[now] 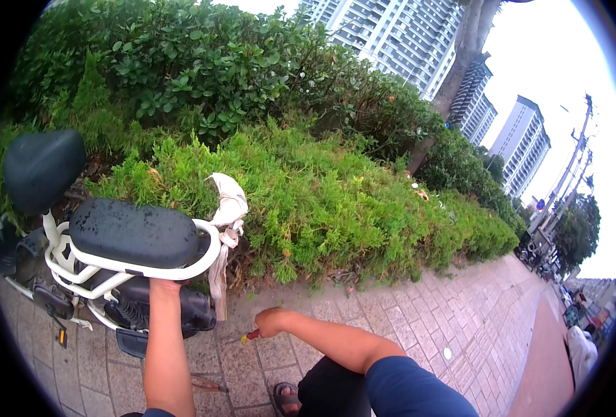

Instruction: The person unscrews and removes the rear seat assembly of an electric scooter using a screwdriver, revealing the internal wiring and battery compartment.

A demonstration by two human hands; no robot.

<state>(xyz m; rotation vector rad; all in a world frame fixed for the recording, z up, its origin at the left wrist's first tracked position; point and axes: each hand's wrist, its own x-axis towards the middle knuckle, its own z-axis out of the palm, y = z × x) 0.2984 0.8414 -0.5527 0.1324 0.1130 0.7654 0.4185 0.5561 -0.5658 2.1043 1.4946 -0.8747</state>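
A white electric bicycle (120,274) stands at the left with a black padded rear seat (133,233) and a black front saddle (43,170). My left hand (165,285) reaches under the rear seat's white rail, its fingers mostly hidden. A pale cloth strip (228,205) is tied at the rail's right end and hangs down. My right hand (271,321), right of the bicycle above the pavement, is closed on a small red-and-yellow object (251,335), too small to identify clearly.
A low hedge (336,208) and taller shrubs border the paved sidewalk (433,326). My sandaled foot (287,396) is below. A tree trunk (454,83), tall buildings and poles rise behind. Parked two-wheelers (534,257) line the path at the far right.
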